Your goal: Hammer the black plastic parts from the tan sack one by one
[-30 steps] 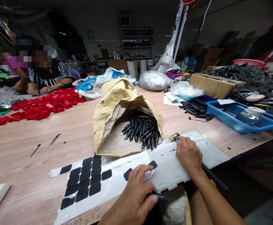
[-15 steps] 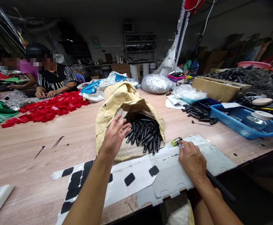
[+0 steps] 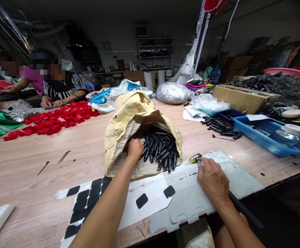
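Fingers of the bare left hand (image 3: 135,147) are reached into the open mouth of a yellowish woven sack (image 3: 111,132), where a heap of slim, glossy black tapered pieces (image 3: 160,148) is contained just to their right. The heap's left edge is met, or nearly met, by these fingers; whether contact is made cannot be told. The long axes of most front pieces are slanted out of the mouth toward the near side, so that the narrowed ends are presented. The heap is placed nearer to the left hand than to the right. The left fingers are seen curled, but their tips are hidden, and whether they are spread or clamped on a piece cannot be told.

The pieces are finished in dark, shiny black with stepped, narrowed ends, and are piled loosely, overlapping one another.

Well to the right of the left fingers, a hammer-like tool (image 3: 195,158) with a silvery shaft and yellow-green end is gripped, the fingers of the bare right hand (image 3: 214,179) being closed round the shaft. Its head is held just beyond those fingertips, above a pale grey flat sheet (image 3: 184,193).
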Tool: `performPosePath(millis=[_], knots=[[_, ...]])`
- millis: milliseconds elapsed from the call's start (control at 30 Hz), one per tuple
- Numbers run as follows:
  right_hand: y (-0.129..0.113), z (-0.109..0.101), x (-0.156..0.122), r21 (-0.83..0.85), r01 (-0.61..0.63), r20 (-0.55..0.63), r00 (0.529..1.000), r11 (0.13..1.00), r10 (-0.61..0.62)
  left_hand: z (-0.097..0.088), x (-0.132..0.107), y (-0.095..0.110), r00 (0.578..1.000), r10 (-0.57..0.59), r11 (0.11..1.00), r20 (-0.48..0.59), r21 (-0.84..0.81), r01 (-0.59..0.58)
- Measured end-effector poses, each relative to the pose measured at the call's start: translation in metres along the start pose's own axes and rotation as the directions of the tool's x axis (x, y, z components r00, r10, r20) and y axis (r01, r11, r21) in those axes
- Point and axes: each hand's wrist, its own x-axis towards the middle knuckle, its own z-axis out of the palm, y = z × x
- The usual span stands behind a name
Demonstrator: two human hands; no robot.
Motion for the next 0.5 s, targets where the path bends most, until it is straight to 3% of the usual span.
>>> performPosePath(millis=[200, 267, 300, 333, 400, 467, 500], knots=[[0.002, 0.003, 0.000, 0.015, 0.011, -0.019, 1.000, 1.000, -0.011, -0.014, -0.037, 0.007, 0.987, 0.131, 0.991, -0.092, 0.010, -0.131], [0.002, 0.003, 0.000, 0.015, 0.011, -0.019, 1.000, 1.000, -0.011, -0.027, -0.049, 0.014, 0.971, 0.181, 0.974, -0.155, -0.112, -0.199], [0.002, 0.003, 0.000, 0.013, 0.010, -0.017, 1.000, 1.000, -0.010, -0.035, -0.053, 0.018, 0.969, 0.170, 0.944, -0.181, -0.250, -0.213], [0.002, 0.003, 0.000, 0.009, 0.009, -0.015, 1.000, 1.000, -0.009, -0.046, -0.054, 0.022, 0.972, 0.129, 0.878, -0.199, -0.433, -0.205], [0.002, 0.001, 0.000, 0.000, 0.007, -0.008, 1.000, 1.000, -0.007, -0.069, -0.050, 0.028, 0.984, -0.003, 0.596, -0.177, -0.790, -0.141], [0.002, 0.000, 0.000, -0.008, 0.007, -0.002, 1.000, 1.000, -0.007, -0.091, -0.044, 0.031, 0.991, -0.080, 0.290, -0.109, -0.954, -0.082], [0.002, 0.000, 0.000, -0.010, 0.009, -0.001, 1.000, 1.000, -0.009, -0.099, -0.043, 0.030, 0.993, -0.086, 0.188, -0.080, -0.980, -0.063]])
